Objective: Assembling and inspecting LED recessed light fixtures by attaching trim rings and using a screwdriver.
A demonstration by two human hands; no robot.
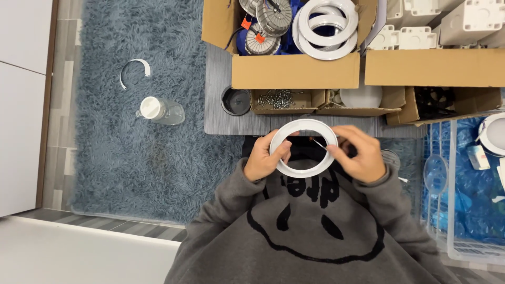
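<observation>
You are holding a white plastic ring [304, 148] up in front of your chest, just short of the grey surface [218, 113], your left hand [264, 159] gripping its left rim and your right hand [357, 152] closed on the right rim while pinching a thin wire-like piece [319, 143] against the inner edge. It looks as if you are fitting that small part onto the ring, so the next move is likely calling for steady fingers, seating it without twisting the ring.
</observation>
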